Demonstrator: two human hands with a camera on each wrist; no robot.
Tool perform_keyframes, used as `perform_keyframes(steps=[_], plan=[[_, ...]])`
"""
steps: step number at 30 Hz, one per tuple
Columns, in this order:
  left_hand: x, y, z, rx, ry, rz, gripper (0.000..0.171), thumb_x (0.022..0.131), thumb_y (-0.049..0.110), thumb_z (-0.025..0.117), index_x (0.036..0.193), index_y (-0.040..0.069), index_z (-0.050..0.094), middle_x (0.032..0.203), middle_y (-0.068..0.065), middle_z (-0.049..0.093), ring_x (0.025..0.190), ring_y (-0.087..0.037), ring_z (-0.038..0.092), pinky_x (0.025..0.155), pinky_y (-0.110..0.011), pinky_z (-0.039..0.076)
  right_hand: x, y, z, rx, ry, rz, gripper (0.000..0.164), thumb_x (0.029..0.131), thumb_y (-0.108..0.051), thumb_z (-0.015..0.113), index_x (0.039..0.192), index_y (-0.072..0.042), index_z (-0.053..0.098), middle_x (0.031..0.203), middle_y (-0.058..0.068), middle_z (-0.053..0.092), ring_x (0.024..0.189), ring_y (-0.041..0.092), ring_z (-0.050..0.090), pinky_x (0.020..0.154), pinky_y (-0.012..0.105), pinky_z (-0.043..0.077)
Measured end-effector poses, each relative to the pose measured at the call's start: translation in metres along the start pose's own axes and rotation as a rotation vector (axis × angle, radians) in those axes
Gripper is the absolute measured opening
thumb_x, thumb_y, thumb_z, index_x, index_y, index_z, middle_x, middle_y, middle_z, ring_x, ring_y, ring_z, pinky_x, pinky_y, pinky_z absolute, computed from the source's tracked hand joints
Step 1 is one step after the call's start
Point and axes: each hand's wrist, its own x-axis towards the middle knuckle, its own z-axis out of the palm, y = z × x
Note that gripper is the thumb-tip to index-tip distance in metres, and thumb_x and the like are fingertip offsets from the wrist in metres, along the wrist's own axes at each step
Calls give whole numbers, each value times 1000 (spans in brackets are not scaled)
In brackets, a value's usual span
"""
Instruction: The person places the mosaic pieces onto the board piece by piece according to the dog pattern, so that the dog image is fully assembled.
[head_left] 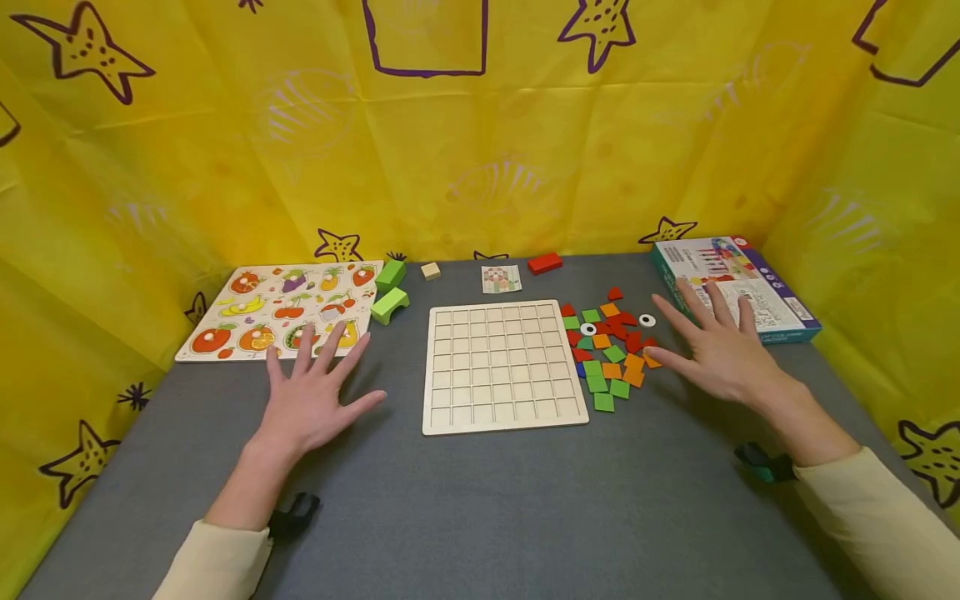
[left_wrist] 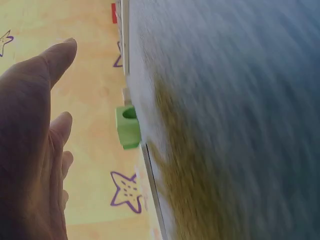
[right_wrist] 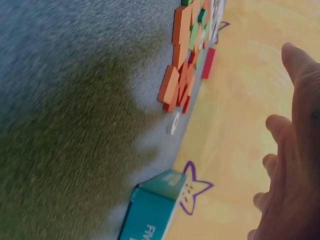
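Inventory, hands: two, left hand [head_left: 303, 410] and right hand [head_left: 726, 354].

Inventory, parts:
- Grid board [head_left: 504, 367]: one, between the hands; it lies right of the left hand's thumb and well left of the right hand's thumb.
- Coloured tiles [head_left: 612, 372]: red, green, orange and blue; they overlap, so an exact count cannot be given. The cluster lies just left of the right hand, against the grid board's right side.
- White discs [head_left: 588, 330] with dark centres: two, one among the tiles, one just left of the right hand's index fingertip.
- Fruit board [head_left: 266, 321]: one, beneath and beyond the left hand's fingertips.
- Green blocks [head_left: 390, 307]: two, beyond the left thumb, beside the fruit board.
- Cream block [head_left: 431, 271]: one, farther out, right of the green blocks.
- Picture card [head_left: 501, 279] and red block [head_left: 545, 263]: one each, beyond the grid board, between the hands' reach.
- Box [head_left: 776, 293]: one, beyond and right of the right hand's fingertips.

Pose: both forearms extend forward, each with a dark strap at the wrist. Both hands are held above the grey table [head_left: 495, 517], palms down, fingers spread and thumbs turned inward. Both hands are released; neither grasps a part. Wrist views show each hand clear of the tabletop.
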Motion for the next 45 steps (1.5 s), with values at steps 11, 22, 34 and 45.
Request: perform_keyframes(steps=[11, 22, 34, 45], plan=[[20, 26, 11, -47, 17, 21, 93, 89, 80, 46, 163, 31, 21, 169, -8, 7, 151, -34, -16, 108, -73, -12, 20, -11, 3, 17, -4, 0, 89, 95, -71, 45, 164, -22, 16, 168, 14, -7, 148, 50, -12, 108, 69, -18], [43, 43, 20, -128, -15, 29, 93, 88, 78, 50, 163, 32, 18, 170, -6, 4, 152, -33, -15, 109, -74, -3, 50, -20, 8, 68, 20, -68, 87, 97, -65, 50, 163, -19, 20, 169, 14, -1, 150, 43, -11, 111, 66, -14], [62, 50, 35, -239, -56, 141, 92, 89, 71, 57, 163, 31, 19, 169, -7, 4, 151, -43, -3, 110, -74, 4, 89, -30, 13, 106, 1, -96, 82, 98, -55, 58, 162, -16, 25, 168, 17, 6, 150, 46, 3, 115, 65, -2], [75, 49, 49, -341, -127, 247, 91, 89, 64, 63, 162, 26, 25, 169, -6, 9, 152, -41, 2, 112, -71, 3, 114, -36, 24, 234, -40, -214, 76, 99, -39, 66, 159, -9, 31, 163, 22, 20, 148, 46, 17, 115, 64, 15]])
